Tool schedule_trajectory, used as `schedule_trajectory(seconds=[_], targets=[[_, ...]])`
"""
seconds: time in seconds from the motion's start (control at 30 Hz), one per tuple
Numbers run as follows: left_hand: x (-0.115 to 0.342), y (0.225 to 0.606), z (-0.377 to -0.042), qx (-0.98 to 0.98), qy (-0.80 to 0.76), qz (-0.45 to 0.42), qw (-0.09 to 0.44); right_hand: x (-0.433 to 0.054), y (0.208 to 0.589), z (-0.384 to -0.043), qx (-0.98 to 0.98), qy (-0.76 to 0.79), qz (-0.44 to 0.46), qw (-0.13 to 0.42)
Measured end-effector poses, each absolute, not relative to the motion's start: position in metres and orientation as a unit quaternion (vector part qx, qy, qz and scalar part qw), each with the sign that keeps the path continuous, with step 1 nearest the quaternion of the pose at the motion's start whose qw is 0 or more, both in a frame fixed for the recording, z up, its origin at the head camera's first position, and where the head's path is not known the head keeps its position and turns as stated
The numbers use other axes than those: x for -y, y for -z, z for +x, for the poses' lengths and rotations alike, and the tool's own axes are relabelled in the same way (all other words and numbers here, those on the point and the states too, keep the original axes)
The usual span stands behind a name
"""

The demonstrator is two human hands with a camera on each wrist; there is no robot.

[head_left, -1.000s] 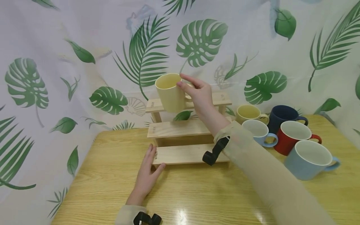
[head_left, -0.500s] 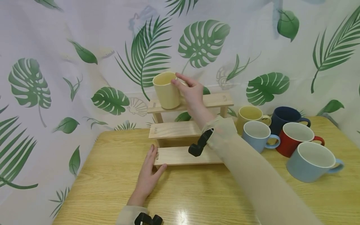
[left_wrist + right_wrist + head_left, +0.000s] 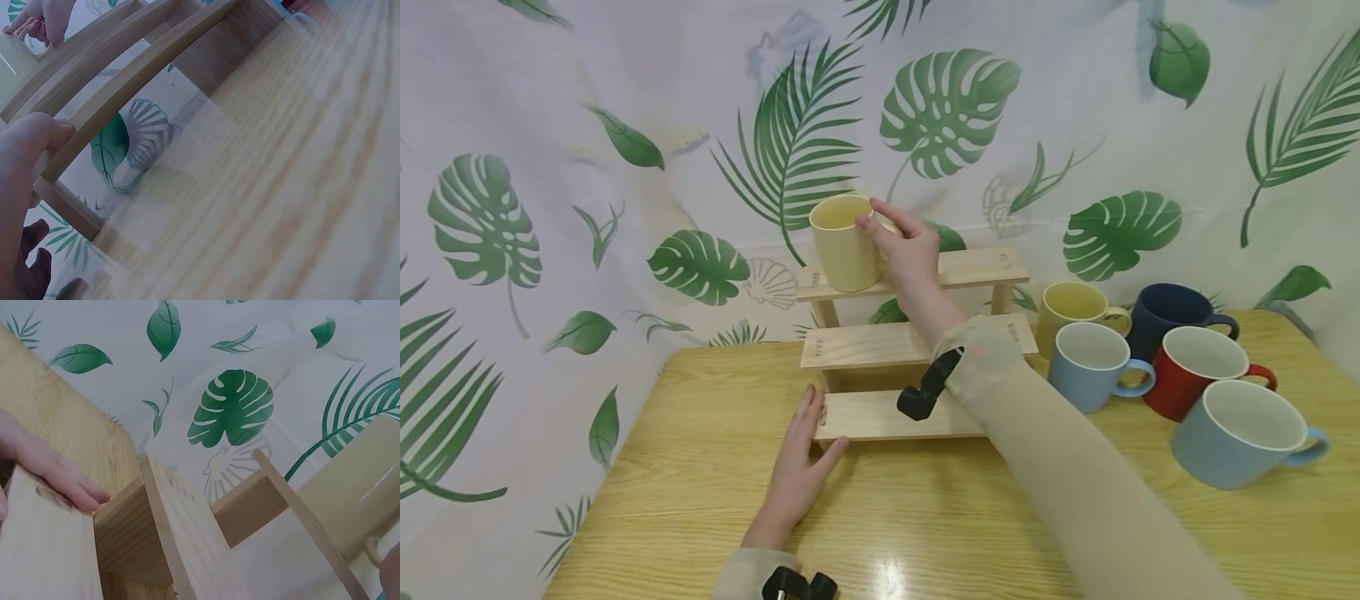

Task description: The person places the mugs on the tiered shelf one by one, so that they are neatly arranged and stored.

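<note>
Mug, yellow, upright on top tier of wooden stand, pinched by right hand; left hand, well apart, touching bottom tier at its left end, fingers straight.

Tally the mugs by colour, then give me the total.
Yellow mugs: 2, one held by the right hand on the top shelf, one on the table
Light blue mugs: 2
Red mug: 1
Navy mug: 1
Total: 6
</note>
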State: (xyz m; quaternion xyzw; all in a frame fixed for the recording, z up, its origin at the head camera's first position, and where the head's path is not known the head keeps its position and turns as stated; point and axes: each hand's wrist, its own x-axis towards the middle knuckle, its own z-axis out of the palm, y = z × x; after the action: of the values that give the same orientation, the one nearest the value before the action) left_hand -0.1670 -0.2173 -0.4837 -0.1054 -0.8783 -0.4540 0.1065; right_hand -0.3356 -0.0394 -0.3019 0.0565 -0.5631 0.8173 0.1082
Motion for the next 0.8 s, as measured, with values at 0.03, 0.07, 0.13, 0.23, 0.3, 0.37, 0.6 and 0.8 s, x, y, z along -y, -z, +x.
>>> schedule_trajectory(seconds=[0.03, 0.07, 0.13, 0.23, 0.3, 0.37, 0.6, 0.8], targets=[[0.217, 0.484, -0.167, 0.879, 0.454, -0.105, 0.106, 0.039, 0.303, -0.335, 0.563, -0.818, 0.055, 0.107], [0.217, 0.484, -0.167, 0.879, 0.453, -0.105, 0.106, 0.038, 0.304, -0.335, 0.561, -0.819, 0.056, 0.106], [0.217, 0.483, -0.167, 0.879, 0.454, -0.104, 0.104, 0.038, 0.305, -0.335, 0.561, -0.819, 0.060, 0.103], [0.217, 0.483, -0.166, 0.877, 0.457, -0.103, 0.102, 0.037, 0.305, -0.335, 0.563, -0.818, 0.066, 0.098], [0.217, 0.483, -0.167, 0.876, 0.460, -0.104, 0.100, 0.036, 0.305, -0.334, 0.573, -0.811, 0.066, 0.095], [0.217, 0.483, -0.167, 0.876, 0.461, -0.105, 0.097, 0.035, 0.304, -0.333, 0.585, -0.803, 0.067, 0.094], [0.216, 0.482, -0.166, 0.877, 0.460, -0.104, 0.094, 0.024, 0.305, -0.327, 0.613, -0.783, 0.092, 0.060], [0.215, 0.480, -0.164, 0.879, 0.456, -0.105, 0.096, 0.003, 0.306, -0.320, 0.677, -0.727, 0.087, 0.071]])
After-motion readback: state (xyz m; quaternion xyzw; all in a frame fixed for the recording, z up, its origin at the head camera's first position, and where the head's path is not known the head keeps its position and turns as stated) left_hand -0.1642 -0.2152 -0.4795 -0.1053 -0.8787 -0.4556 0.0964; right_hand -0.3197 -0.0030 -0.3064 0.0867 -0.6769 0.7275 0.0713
